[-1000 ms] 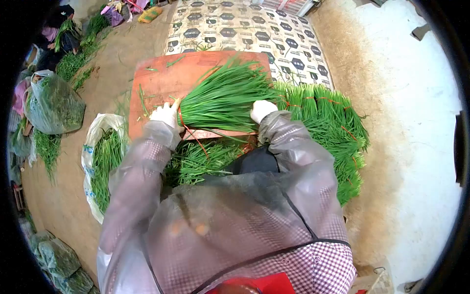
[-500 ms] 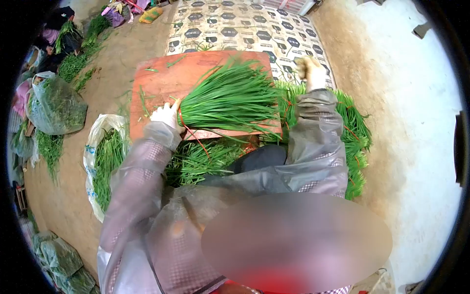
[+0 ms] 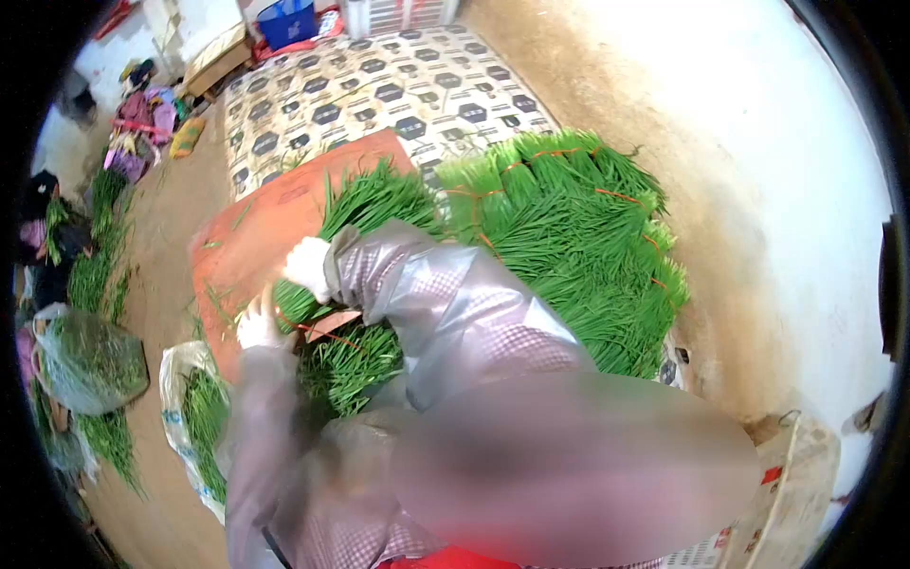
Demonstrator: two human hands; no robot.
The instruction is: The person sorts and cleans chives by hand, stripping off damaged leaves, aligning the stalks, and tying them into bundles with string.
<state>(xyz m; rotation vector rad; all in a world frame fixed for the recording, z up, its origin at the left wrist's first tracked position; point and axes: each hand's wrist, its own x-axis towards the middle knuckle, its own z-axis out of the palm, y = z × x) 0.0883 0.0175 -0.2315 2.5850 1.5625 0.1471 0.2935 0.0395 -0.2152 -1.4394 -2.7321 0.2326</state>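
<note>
A bundle of garlic chives (image 3: 377,204) lies across an orange-red board (image 3: 275,226), its leaves fanned toward the upper right. My left hand (image 3: 260,322), in a white glove, grips the bundle at its lower left end. My right hand (image 3: 309,269), also gloved, is closed over the stalks just above the left one. From beside the left hand a red tie (image 3: 327,334) trails over loose greens (image 3: 351,370) below the board. My right sleeve covers part of the bundle, and the fingertips under the stalks are hidden.
Tied chive bundles (image 3: 578,237) are piled to the right of the board. A white sack of greens (image 3: 194,408) stands at the left, near a clear bag (image 3: 95,360). A patterned sheet (image 3: 379,85) covers the floor beyond. Another person (image 3: 47,228) sits at far left.
My right hand has come down from the raised position at the right onto the bundle beside my left hand. The camera view has swung, bringing more of the bundle pile into sight.
</note>
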